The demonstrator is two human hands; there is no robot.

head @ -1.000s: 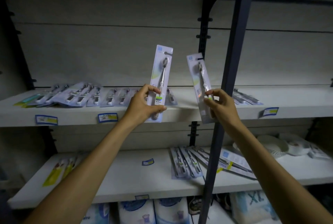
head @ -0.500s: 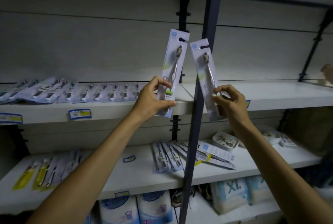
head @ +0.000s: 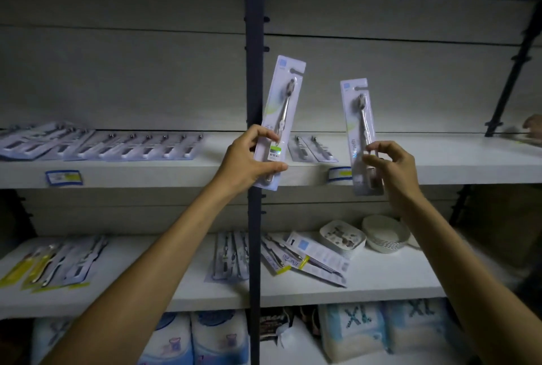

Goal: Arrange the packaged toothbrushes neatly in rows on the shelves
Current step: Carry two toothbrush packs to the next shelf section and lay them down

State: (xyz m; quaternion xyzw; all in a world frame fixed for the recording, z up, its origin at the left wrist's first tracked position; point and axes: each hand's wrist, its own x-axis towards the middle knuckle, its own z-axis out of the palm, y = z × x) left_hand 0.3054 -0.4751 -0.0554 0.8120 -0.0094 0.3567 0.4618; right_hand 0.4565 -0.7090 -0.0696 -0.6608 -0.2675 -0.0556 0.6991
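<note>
Both hands hold stock upright before the white upper shelf (head: 440, 165). Left hand (head: 249, 159) pinches the lower half of a long pale blister-carded toothbrush (head: 281, 118); right hand (head: 393, 168) grips a matching carded toothbrush (head: 360, 136) near its base, fingers curled round the edges. Two flat packs (head: 312, 149) already lie just right of the dark steel upright (head: 254, 71). To do this well, lay each card flat beside them, heads probably pointing back, edges parallel and bottoms flush with the shelf front.
</note>
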